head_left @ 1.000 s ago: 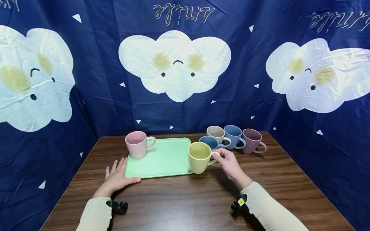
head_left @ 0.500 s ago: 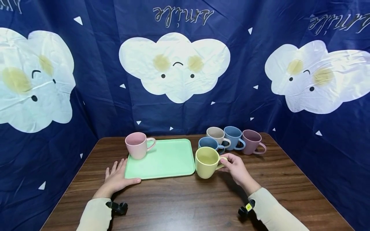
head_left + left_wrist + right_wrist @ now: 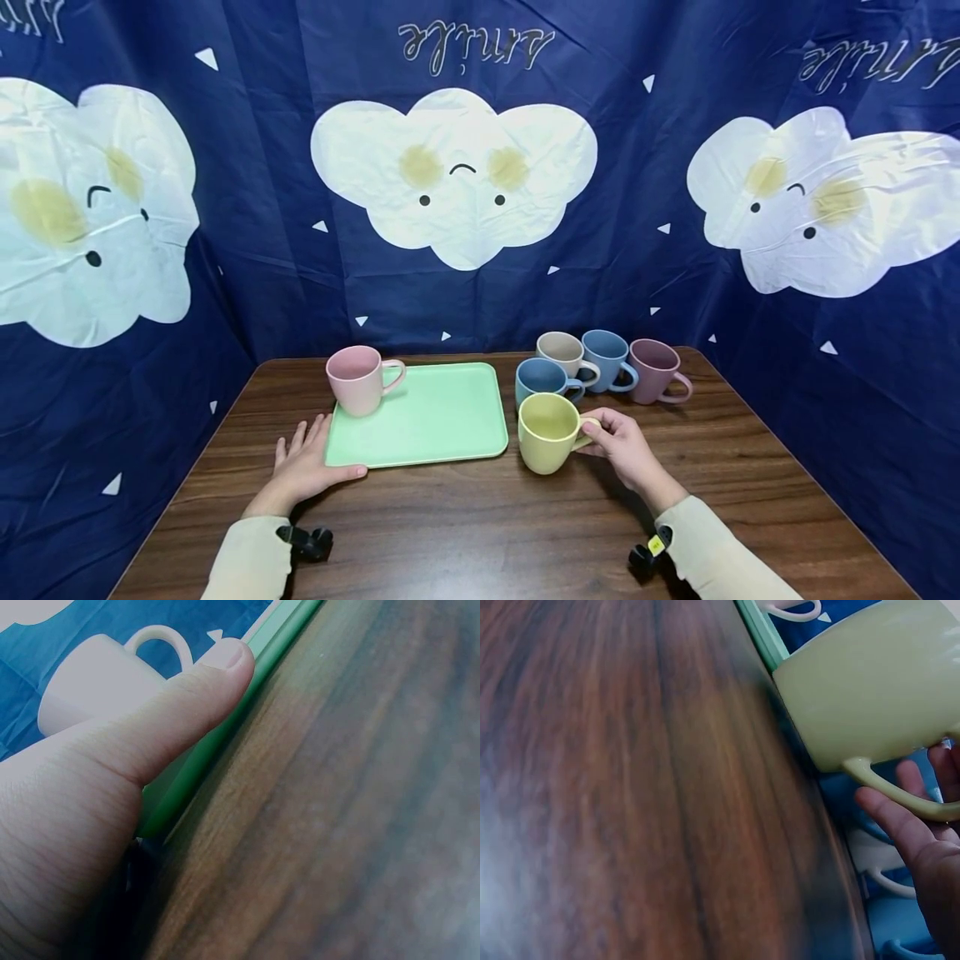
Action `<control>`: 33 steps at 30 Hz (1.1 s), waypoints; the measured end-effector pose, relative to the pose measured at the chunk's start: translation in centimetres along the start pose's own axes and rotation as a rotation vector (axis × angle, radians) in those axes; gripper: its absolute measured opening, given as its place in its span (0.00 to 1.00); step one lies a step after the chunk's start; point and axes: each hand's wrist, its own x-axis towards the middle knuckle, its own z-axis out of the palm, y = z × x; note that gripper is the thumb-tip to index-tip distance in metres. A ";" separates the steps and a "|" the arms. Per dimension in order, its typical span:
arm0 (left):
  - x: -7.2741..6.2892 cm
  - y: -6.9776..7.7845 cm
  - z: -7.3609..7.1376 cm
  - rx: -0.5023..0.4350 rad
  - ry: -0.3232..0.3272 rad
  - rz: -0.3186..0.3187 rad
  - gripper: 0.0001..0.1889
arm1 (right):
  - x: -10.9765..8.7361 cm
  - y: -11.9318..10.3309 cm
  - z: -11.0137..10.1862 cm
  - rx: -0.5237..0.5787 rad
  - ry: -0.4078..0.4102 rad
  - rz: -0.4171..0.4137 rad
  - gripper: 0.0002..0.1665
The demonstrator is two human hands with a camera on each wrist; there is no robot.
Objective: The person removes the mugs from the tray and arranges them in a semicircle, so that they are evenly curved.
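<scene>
My right hand (image 3: 621,446) pinches the handle of a yellow mug (image 3: 546,437), which is upright just right of a green tray (image 3: 442,417). In the right wrist view, thumb and fingers are around the handle of the yellow mug (image 3: 877,682). My left hand (image 3: 306,467) lies at the tray's near left corner, fingers spread along its left side and the thumb along its front edge. The left wrist view shows that thumb over the green rim (image 3: 202,761). A pink mug (image 3: 358,387) stands on the tray's far left part, its handle pointing right.
Behind the yellow mug stand a dark blue mug (image 3: 536,377), a beige mug (image 3: 557,346), a lighter blue mug (image 3: 606,354) and a mauve mug (image 3: 651,375). They sit close together at the back right of the wooden table (image 3: 465,525). A blue cloud-print curtain (image 3: 465,300) surrounds the table.
My right hand has moved the yellow mug right and toward me, from overlapping the tray's right edge to beside it. The left hand, tray and pink mug have stayed put.
</scene>
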 end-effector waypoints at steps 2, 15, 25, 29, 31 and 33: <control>0.0 -0.1 0.1 -0.005 0.002 -0.002 0.70 | -0.1 0.2 -0.2 -0.003 -0.004 -0.004 0.20; 0.0 -0.3 0.1 -0.010 0.004 -0.008 0.71 | -0.3 0.8 -1.0 0.021 -0.013 -0.014 0.18; 0.1 0.0 0.1 -0.005 0.002 -0.004 0.71 | -0.1 0.7 -1.1 0.040 -0.019 0.009 0.14; -0.1 0.2 -0.1 -0.007 -0.004 -0.005 0.70 | -0.1 0.6 -1.2 0.040 -0.022 0.030 0.08; -0.1 0.3 -0.1 -0.006 -0.007 -0.006 0.70 | -0.1 0.6 -1.3 0.039 -0.020 0.034 0.07; -0.1 0.3 -0.1 -0.008 -0.008 -0.007 0.70 | 0.0 0.5 -1.4 0.033 -0.025 0.041 0.08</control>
